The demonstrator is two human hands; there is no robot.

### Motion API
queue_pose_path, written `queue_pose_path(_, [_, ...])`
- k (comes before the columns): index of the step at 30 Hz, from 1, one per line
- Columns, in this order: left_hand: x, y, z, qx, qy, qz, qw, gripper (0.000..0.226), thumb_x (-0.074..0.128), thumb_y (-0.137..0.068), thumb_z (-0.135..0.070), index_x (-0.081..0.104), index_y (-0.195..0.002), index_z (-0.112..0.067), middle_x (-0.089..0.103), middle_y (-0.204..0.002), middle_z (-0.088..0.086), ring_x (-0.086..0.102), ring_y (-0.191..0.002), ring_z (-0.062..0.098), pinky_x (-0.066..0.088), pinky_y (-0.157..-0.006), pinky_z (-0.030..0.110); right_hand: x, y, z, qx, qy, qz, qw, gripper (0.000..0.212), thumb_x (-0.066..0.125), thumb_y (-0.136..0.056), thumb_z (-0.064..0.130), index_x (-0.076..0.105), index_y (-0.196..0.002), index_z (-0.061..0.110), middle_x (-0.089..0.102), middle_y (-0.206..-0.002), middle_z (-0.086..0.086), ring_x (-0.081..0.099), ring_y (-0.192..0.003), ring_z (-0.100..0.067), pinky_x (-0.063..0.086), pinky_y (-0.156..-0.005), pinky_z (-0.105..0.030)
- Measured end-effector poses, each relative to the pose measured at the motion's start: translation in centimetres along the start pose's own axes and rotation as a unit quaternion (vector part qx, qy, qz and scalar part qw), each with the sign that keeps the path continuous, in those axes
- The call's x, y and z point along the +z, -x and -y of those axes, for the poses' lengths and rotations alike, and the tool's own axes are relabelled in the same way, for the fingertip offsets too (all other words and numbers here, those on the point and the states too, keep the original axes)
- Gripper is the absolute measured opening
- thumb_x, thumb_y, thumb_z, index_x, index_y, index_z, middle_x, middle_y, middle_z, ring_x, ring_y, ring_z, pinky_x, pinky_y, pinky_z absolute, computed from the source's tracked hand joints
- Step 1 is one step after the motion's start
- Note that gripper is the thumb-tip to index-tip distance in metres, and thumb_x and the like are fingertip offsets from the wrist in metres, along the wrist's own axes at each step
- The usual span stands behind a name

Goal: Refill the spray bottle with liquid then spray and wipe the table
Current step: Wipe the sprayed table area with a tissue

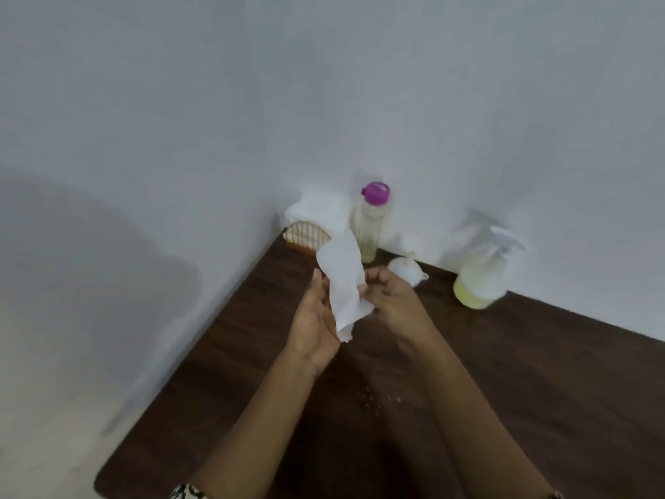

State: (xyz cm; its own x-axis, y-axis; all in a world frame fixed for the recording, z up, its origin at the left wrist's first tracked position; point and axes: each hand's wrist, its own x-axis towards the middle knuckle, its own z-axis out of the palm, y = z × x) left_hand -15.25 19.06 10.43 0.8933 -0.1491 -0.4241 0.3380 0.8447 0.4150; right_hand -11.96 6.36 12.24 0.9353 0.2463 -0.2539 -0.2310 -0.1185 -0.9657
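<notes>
You have a white tissue (343, 282) up in the air between both hands, above the middle of the dark wood counter (539, 390). Your left hand (316, 318) lies open-palmed under and behind the sheet, fingers straight, while your right hand (390, 300) curls in and pinches the sheet's right edge. The two hands sit close together, joined only by the paper.

The spray bottle (484, 275) stands near the back edge of the counter, to your right, with yellowish liquid in its lower part and the trigger head on. The frame is blurred there, so how tightly the head sits cannot be told. The refill bottle with the purple cap (370, 225) stands in the back left corner beside a holder of tissues (309, 228), and a small white funnel-like piece (408, 270) lies just behind your right hand.

A few pale droplets (374, 399) show on the counter nearer you, so the spraying looks done and wiping is likely next.

Watch the following:
- The tissue is thin and loosely held; pressed wet against the wood, it may tear or bunch up rather than wipe.
- A wide sweep to the right could knock the spray bottle.
- A sweep toward the back could send the white piece rolling.
</notes>
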Motion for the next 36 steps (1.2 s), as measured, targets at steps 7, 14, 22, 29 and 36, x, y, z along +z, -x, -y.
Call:
queue_pose_path(7, [-3.4,4.9,15.4,-0.108,-0.001,-0.134,0.985,0.037,0.049,-0.092,-0.023,0.063,-0.115,0.002,0.071,-0.101,0.018,0.071,-0.082,0.028,0.057,-0.079,0.038,-5.1,13.6,-11.0,0.016,0.116,-0.174,0.978,0.032,0.065,-0.088,0.019,0.050,-0.115,0.030,0.061,-0.104,0.016,0.059,-0.095,0.002,0.051,-0.078,-0.018])
queue_pose_path(14, [-2.9,8.5,25.6,-0.119,-0.136,-0.149,0.972,0.031,0.028,-0.104,-0.017,0.058,-0.106,-0.011,0.073,-0.088,0.002,0.061,-0.080,0.015,0.049,-0.064,0.022,-6.5,20.5,-17.9,0.025,0.089,-0.191,0.977,0.045,0.065,-0.086,0.008,0.048,-0.120,0.032,0.064,-0.108,0.008,0.062,-0.098,-0.011,0.049,-0.083,-0.023])
queue_pose_path(22, [-6.5,9.6,25.3,0.160,-0.400,-0.164,0.887,0.028,0.052,-0.097,-0.018,0.058,-0.123,-0.026,0.061,-0.125,-0.006,0.056,-0.117,0.007,0.044,-0.095,0.017,-12.6,23.4,-20.4,-0.004,0.349,-0.277,0.895,0.028,0.059,-0.088,0.011,0.060,-0.115,0.019,0.062,-0.110,0.004,0.058,-0.100,-0.016,0.044,-0.079,-0.027])
queue_pose_path(29, [-13.6,10.3,18.8,0.271,-0.699,-0.227,0.622,0.036,0.058,-0.091,-0.011,0.058,-0.127,-0.016,0.050,-0.138,0.006,0.041,-0.130,0.023,0.032,-0.111,0.040,-12.4,22.8,-24.0,0.043,0.491,-0.210,0.844,0.063,0.032,-0.093,0.045,0.032,-0.147,0.014,0.027,-0.156,-0.008,0.024,-0.144,-0.024,0.020,-0.113,-0.051])
queue_pose_path(36, [-17.0,9.0,16.2,0.236,-0.780,-0.303,0.494,0.041,0.054,-0.094,-0.023,0.053,-0.133,-0.012,0.044,-0.144,0.012,0.033,-0.138,0.029,0.016,-0.115,0.052,-3.0,21.0,-24.7,-0.013,0.524,-0.079,0.848,0.092,-0.003,-0.082,0.068,0.012,-0.151,0.010,0.014,-0.159,-0.008,0.007,-0.148,-0.021,-0.009,-0.113,-0.047])
